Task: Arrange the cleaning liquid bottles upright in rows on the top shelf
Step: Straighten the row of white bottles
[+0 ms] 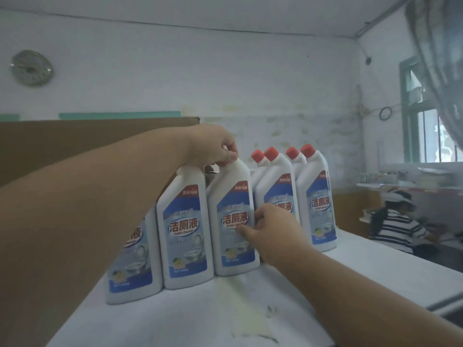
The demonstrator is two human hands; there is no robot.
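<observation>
Though its cap is hidden, left hand (213, 146) fingers around bottle (233, 219) neck.

Two bare forearms are seen, one entering from the left edge of the frame, one from the lower right corner. No sleeve is seen on either. The left hand (213, 146) and right hand (270, 226) are ungloved, with short nails.
</observation>
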